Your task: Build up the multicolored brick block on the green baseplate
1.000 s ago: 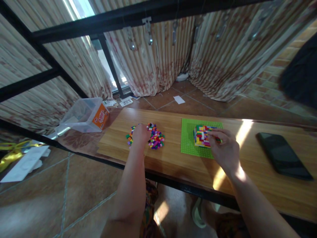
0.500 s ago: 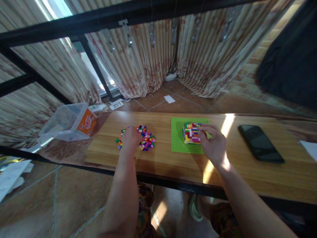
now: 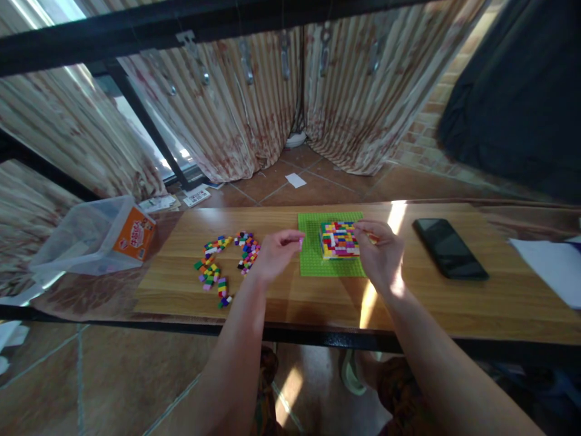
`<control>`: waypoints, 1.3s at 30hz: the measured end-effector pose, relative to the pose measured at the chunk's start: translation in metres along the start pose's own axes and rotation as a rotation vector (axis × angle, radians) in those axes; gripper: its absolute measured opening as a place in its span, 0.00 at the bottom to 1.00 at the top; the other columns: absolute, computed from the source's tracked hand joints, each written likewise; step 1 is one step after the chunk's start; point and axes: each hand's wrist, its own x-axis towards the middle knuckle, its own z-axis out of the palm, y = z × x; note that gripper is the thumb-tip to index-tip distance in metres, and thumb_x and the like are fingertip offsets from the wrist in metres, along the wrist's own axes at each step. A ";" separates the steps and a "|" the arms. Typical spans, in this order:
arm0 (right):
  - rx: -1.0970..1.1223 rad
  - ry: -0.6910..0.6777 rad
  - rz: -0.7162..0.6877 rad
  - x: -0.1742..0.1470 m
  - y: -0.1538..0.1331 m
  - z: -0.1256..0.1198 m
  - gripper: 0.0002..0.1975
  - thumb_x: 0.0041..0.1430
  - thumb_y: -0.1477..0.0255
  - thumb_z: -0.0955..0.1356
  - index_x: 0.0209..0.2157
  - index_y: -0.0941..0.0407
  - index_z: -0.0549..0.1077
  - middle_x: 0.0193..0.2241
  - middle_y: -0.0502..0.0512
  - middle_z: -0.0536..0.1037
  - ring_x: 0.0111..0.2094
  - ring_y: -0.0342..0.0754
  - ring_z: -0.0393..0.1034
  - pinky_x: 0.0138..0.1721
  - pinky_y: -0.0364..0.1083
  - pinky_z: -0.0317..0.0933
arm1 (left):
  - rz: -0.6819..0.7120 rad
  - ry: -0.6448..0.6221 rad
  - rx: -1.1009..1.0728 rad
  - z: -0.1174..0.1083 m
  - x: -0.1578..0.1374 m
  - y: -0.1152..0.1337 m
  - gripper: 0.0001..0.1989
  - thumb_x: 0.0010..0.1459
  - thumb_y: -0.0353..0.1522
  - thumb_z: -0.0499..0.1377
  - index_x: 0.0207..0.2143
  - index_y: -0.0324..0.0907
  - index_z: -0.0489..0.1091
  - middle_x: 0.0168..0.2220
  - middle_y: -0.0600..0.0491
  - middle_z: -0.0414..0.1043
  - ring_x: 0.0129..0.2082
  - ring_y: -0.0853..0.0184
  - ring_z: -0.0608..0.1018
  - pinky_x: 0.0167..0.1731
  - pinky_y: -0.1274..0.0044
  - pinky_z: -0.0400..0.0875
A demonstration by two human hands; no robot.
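Note:
My left hand (image 3: pixel 278 253) is closed in a pinch on a small pinkish-purple toy brick (image 3: pixel 300 243), above the left edge of the green baseplate (image 3: pixel 309 260). On that baseplate stands a low block built of many-coloured bricks (image 3: pixel 339 240). At its right side is my right hand (image 3: pixel 380 251), with thumb and forefinger pinched together at the block's upper right corner. Whether a brick sits between those fingers is hidden. Loose coloured bricks (image 3: pixel 209 266) lie in a scattered ring on the table, left of my left hand.
A black phone (image 3: pixel 450 248) lies on the wooden table (image 3: pixel 281 303) to the right, with white paper (image 3: pixel 549 266) beyond it. At the left stands a clear plastic box (image 3: pixel 86 242) with an orange label. A dark metal bar (image 3: pixel 204 30) crosses above the table.
My left hand has come away from the loose bricks and moved right to the baseplate, carrying a pinkish-purple brick. My right hand stays at the block. The view has shifted somewhat to the right.

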 end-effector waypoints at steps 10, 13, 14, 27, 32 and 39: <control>-0.004 -0.009 0.021 0.001 -0.001 -0.002 0.06 0.53 0.71 0.69 0.30 0.56 0.79 0.34 0.57 0.80 0.37 0.51 0.76 0.43 0.55 0.70 | -0.052 -0.033 -0.241 0.038 -0.002 -0.001 0.12 0.47 0.25 0.66 0.37 0.37 0.78 0.33 0.53 0.77 0.30 0.73 0.75 0.38 0.77 0.71; -0.008 -0.011 0.016 0.000 -0.002 -0.002 0.06 0.53 0.70 0.69 0.29 0.56 0.79 0.34 0.58 0.80 0.38 0.52 0.76 0.43 0.55 0.70 | 0.025 -0.023 -0.166 0.039 -0.001 -0.002 0.10 0.48 0.24 0.66 0.36 0.37 0.78 0.32 0.53 0.77 0.31 0.72 0.75 0.40 0.76 0.71; -0.007 -0.008 0.014 0.001 -0.001 -0.002 0.06 0.53 0.70 0.69 0.29 0.56 0.79 0.34 0.58 0.80 0.38 0.52 0.76 0.43 0.55 0.70 | 0.048 -0.028 -0.139 0.040 -0.001 -0.003 0.10 0.49 0.24 0.65 0.36 0.37 0.78 0.32 0.53 0.77 0.32 0.72 0.76 0.40 0.76 0.71; -0.033 -0.034 0.007 0.001 0.001 -0.002 0.06 0.54 0.71 0.68 0.30 0.54 0.79 0.34 0.56 0.80 0.38 0.51 0.76 0.43 0.54 0.71 | 0.367 0.068 0.394 0.053 -0.005 -0.014 0.13 0.58 0.33 0.65 0.47 0.47 0.79 0.43 0.49 0.71 0.45 0.63 0.76 0.53 0.67 0.69; -0.032 -0.044 0.001 0.000 -0.001 -0.002 0.07 0.54 0.71 0.68 0.30 0.55 0.79 0.34 0.57 0.80 0.37 0.51 0.76 0.43 0.54 0.71 | 0.381 0.106 0.400 0.058 -0.003 -0.024 0.14 0.58 0.34 0.65 0.48 0.47 0.79 0.45 0.48 0.71 0.48 0.62 0.74 0.55 0.67 0.68; -0.062 -0.072 0.014 -0.001 -0.003 -0.002 0.07 0.55 0.70 0.68 0.30 0.54 0.79 0.34 0.56 0.80 0.37 0.51 0.76 0.43 0.54 0.71 | 0.362 0.135 0.347 0.063 -0.003 -0.026 0.16 0.57 0.32 0.65 0.49 0.46 0.78 0.45 0.48 0.72 0.48 0.62 0.74 0.54 0.67 0.68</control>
